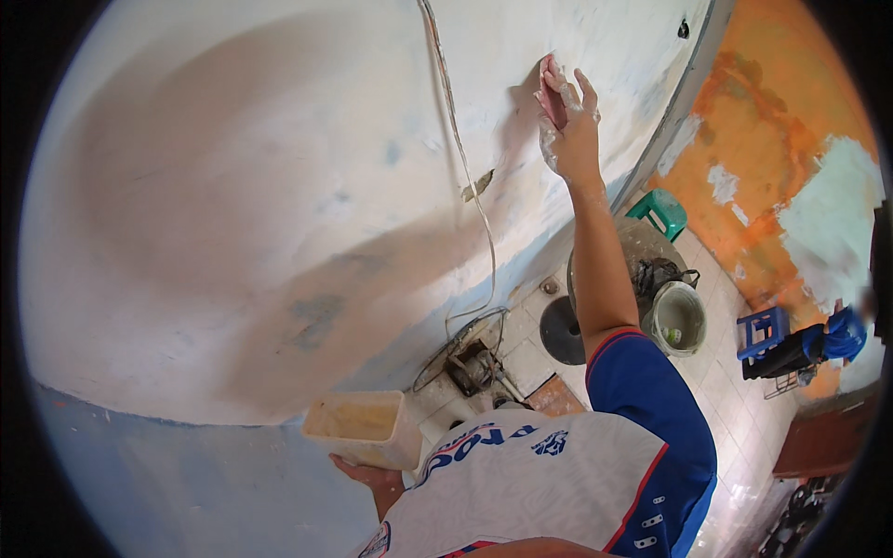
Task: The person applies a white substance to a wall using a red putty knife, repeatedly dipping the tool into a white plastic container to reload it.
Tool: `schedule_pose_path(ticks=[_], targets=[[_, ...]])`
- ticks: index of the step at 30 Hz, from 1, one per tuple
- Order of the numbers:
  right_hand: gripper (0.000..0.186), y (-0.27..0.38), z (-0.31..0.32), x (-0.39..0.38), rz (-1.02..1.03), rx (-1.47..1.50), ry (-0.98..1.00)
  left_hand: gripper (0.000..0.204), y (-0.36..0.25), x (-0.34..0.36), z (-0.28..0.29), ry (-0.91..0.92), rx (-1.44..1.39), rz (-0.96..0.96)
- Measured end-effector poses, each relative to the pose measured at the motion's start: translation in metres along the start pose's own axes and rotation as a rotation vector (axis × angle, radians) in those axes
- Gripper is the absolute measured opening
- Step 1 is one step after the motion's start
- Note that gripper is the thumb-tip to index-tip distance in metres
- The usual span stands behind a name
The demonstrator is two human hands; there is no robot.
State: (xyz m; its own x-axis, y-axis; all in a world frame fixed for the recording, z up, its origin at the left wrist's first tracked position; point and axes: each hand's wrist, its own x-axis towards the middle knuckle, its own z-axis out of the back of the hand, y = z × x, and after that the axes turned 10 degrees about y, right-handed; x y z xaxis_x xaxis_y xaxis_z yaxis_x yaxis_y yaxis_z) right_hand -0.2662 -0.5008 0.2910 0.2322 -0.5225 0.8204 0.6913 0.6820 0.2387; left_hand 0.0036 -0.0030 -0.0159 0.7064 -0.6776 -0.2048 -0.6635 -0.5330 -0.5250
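My right hand [570, 130] is stretched up against the white wall [307, 158], its fingers smeared with white paste. A thin pink flat piece [554, 108], partly hidden by the fingers, is gripped in it against the wall; its exact kind cannot be made out. Low on the left, my left hand [367, 472] supports a cream rectangular plastic tub [395, 442] from below. Pale yellowish residue coats the inside of the tub, whose open top is close to the wall.
A cable [454, 121] hangs down the wall past a small hole [477, 186]. On the tiled floor stand a grey bucket [677, 319], a green stool [659, 214], a round table [642, 244] and a blue stool [763, 332]. Another person [842, 337] is by the orange wall [744, 121].
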Motion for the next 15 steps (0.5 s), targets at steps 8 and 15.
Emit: schedule_pose_path(ticks=[8, 15], targets=[[0.058, -0.029, -0.018, 0.004, 0.077, 0.826, -0.086, 0.082, 0.025, -0.020, -0.035, -0.096, 0.115, 0.044], [0.068, -0.021, -0.002, 0.005, -0.008, 0.289, 0.071, 0.099, 0.048, -0.023, -0.056, 0.098, 0.023, 0.006]])
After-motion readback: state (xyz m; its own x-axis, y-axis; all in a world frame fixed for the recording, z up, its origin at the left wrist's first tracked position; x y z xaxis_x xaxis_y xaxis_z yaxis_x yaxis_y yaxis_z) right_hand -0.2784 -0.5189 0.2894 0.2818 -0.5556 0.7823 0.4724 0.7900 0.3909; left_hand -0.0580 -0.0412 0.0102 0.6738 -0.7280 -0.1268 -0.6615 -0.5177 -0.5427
